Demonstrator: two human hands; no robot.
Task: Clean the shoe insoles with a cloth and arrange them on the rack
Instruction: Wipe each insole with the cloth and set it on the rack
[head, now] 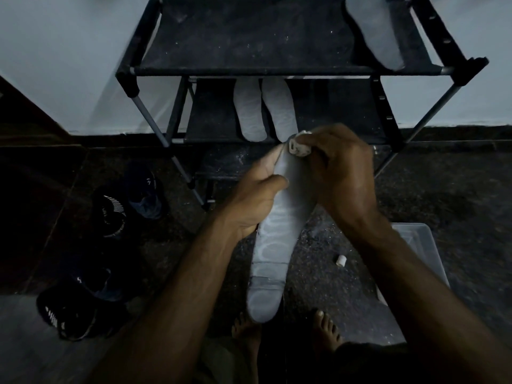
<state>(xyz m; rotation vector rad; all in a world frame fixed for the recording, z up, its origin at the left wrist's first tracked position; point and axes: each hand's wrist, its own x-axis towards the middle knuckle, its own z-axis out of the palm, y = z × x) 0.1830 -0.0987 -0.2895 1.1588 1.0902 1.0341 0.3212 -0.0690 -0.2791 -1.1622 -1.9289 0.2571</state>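
My left hand (255, 195) grips a long grey insole (273, 245) by its upper part, its heel end hanging toward my feet. My right hand (335, 167) holds a small bunched whitish cloth (297, 148) pressed against the insole's top end. Behind them stands a black shoe rack (249, 70). A grey insole (374, 31) lies at the right of the top shelf. Two more grey insoles (263, 109) lie side by side on the middle shelf.
Two pairs of dark sneakers (130, 200) (74, 303) sit on the dark floor at the left. A clear plastic container (415, 253) stands at the right, with a small white roll (340, 260) beside it. My bare feet (327, 328) are below. A pale wall is behind the rack.
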